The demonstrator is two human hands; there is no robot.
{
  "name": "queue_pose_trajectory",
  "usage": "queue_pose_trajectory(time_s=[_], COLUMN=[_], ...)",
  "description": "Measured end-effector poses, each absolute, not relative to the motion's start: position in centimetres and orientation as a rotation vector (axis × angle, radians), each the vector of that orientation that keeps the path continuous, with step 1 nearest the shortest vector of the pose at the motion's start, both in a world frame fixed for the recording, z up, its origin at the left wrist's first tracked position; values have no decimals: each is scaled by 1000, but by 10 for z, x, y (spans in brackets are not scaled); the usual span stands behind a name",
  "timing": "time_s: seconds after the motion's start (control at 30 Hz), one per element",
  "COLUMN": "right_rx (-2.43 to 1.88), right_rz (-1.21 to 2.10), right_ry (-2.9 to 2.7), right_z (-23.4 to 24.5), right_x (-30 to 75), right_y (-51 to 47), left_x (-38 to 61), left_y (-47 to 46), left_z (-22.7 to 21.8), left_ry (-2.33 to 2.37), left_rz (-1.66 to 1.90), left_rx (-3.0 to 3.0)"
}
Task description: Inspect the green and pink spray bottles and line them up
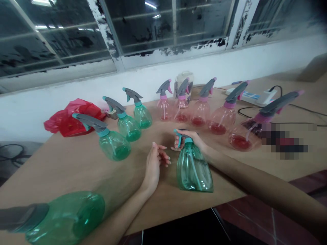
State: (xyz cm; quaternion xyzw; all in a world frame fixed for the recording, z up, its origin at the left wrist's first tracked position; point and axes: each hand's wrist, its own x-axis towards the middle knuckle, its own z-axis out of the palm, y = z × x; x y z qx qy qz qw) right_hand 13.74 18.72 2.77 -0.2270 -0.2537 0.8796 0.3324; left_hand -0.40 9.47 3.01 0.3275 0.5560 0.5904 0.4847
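Observation:
My right hand (187,137) is wrapped round the grey and teal trigger head of a green spray bottle (194,168). That bottle is see-through, with a thin tube inside, and stands close to the table's front edge. Just left of it is my left hand (155,161), palm turned toward the bottle, fingers loosely curled and apart, holding nothing. Other green spray bottles, one of them (114,144) nearest my left hand, stand to the left. A large green bottle (66,214) fills the lower left corner, partly cut off. Pink spray bottles, one (221,119) among several, stand in a curved row behind.
A red plastic bag (76,117) lies at the back left. At the back right are a white power strip (251,97) with black cables and a pen (236,82). A pale container (184,80) stands behind the pink bottles, near the wall below the windows.

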Motion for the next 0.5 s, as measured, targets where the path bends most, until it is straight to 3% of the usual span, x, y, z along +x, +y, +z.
queue_pose_trajectory(time_s=[0.5], right_rx=[-539], right_rz=[2462], right_ry=[-684], right_z=[23], right_x=[136], right_y=[194], left_x=[-6], left_y=[94], left_z=[27], left_ry=[1311], left_rz=[1446], left_rx=[793])
